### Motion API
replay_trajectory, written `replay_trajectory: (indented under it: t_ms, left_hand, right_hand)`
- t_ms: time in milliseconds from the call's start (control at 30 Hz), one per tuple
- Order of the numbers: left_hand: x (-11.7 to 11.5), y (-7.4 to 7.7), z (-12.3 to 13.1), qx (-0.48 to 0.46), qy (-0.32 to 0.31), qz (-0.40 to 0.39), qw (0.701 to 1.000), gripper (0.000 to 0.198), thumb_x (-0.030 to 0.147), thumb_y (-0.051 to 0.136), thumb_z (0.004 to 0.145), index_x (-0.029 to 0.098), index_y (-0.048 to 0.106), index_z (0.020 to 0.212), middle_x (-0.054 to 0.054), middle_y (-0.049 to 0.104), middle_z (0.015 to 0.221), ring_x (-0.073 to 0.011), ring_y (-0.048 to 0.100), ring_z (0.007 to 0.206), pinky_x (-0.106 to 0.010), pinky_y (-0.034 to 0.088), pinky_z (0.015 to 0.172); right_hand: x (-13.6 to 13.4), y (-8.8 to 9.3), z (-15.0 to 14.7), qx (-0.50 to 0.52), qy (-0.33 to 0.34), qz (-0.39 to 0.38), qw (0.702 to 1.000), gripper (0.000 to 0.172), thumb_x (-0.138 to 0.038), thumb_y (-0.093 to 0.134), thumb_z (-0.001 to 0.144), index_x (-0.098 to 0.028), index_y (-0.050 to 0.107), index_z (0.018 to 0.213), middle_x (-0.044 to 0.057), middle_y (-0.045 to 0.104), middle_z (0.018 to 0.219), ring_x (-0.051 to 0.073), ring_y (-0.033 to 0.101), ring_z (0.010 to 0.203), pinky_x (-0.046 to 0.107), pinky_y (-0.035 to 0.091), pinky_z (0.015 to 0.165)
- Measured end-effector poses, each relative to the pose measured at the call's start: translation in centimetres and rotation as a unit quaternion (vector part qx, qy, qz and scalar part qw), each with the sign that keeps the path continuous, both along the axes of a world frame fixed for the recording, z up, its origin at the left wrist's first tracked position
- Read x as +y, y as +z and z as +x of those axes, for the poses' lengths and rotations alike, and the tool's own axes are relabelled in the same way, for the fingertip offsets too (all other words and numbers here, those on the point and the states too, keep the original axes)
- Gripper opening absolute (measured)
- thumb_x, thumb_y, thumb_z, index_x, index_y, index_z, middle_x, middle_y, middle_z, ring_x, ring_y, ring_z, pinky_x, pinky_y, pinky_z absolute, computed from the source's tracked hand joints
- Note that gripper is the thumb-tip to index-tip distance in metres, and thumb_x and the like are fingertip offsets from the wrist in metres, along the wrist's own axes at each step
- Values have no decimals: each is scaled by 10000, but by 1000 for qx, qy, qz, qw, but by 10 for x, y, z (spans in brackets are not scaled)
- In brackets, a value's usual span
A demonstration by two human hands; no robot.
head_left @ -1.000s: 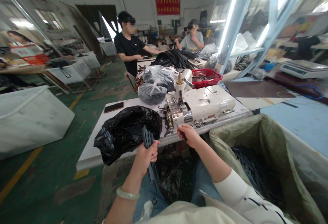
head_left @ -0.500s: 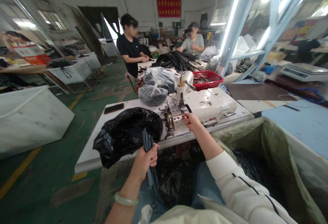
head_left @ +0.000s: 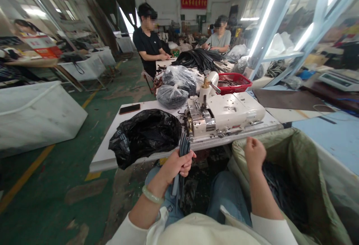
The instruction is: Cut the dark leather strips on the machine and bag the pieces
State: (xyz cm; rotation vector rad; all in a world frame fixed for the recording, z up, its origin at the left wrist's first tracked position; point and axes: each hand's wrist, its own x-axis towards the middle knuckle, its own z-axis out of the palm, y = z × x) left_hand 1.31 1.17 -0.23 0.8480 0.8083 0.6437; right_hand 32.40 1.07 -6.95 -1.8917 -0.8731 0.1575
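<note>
A bundle of dark strips (head_left: 184, 145) stands upright in my left hand (head_left: 179, 164), the fingers wrapped round its middle. The hand is in front of the table edge, close to an open black plastic bag (head_left: 120, 140). My right hand (head_left: 255, 153) is closed, over the near left rim of a green-lined bin (head_left: 305, 144) with dark strips (head_left: 283, 189) inside. Whatever it may hold does not show. Beyond both hands stands a cream-coloured machine (head_left: 238, 108) with a metal roller (head_left: 209, 121) at its left end, apart from either hand.
A phone (head_left: 129, 108) lies on the white table (head_left: 101, 151). Behind the machine are clear bags of dark pieces (head_left: 172, 95) and a red basket (head_left: 234, 82). Two co-workers (head_left: 148, 43) are at a table further back. A large white bin (head_left: 39, 118) stands left.
My right hand has left the machine's roller and moved right and toward me, to the green-lined bin. My left hand, with the strips, has shifted right. The view has turned slightly.
</note>
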Motion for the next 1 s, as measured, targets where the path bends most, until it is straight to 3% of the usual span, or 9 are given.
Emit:
replay_trajectory:
  t_ms: [33,67,133,200,233,333,500,733,1000]
  left_hand:
    - [-1,0,4,4,-22,0,1000,316,441,664,800,156,547,871,108,343,515,-14,216,393,-151,191,366]
    - [-2,0,8,12,-40,1,999,313,443,652,807,159,540,876,109,341,515,-16,221,393,-151,196,367]
    - [-5,1,12,46,-55,5,997,313,447,650,802,175,510,866,115,329,509,-23,232,391,-154,203,367]
    - [-9,3,11,98,-42,18,994,323,444,662,781,196,461,827,124,310,495,-31,238,387,-158,203,364]
    - [-11,4,9,126,-30,28,991,329,443,663,775,205,439,812,128,299,488,-35,240,385,-161,201,362]
    - [-15,8,1,184,-7,53,981,333,447,648,774,218,406,793,133,281,478,-41,245,383,-167,205,361]
    - [-16,11,-7,218,-7,66,974,366,474,670,754,210,435,846,126,324,496,-46,286,394,-171,252,374]
    - [-12,4,-12,53,10,36,998,484,598,663,733,187,484,914,131,301,516,-23,225,399,-150,202,378]
    - [-9,5,-2,42,191,93,976,425,541,693,737,210,430,786,127,332,480,-31,282,371,-147,238,368]
  right_hand:
    - [7,11,-26,89,141,10,986,554,-618,454,854,-119,689,913,189,681,942,311,613,952,442,450,850]
    - [15,23,-55,195,274,27,941,540,-628,447,862,-152,691,936,147,689,944,265,626,916,400,468,823]
    - [26,44,-110,347,478,13,807,469,-609,519,847,-190,691,968,96,695,941,201,633,824,337,482,757]
    - [31,57,-147,409,551,-3,727,366,-535,657,786,-187,696,893,56,694,866,155,607,711,286,470,683]
    - [31,59,-158,415,560,-12,717,331,-496,708,754,-176,694,837,40,687,812,140,586,668,273,459,659]
    - [32,57,-164,395,566,-20,724,294,-445,748,724,-158,688,747,15,651,713,131,549,641,273,443,665]
    - [34,47,-155,370,574,56,728,162,-337,762,722,-188,707,756,20,603,880,159,545,844,288,426,798]
    - [33,47,-147,399,494,135,760,128,-287,780,694,-203,689,725,9,556,898,142,521,860,275,420,818]
    - [1,40,-155,482,450,40,751,278,-372,825,633,-181,641,716,-5,613,687,105,507,568,244,453,579]
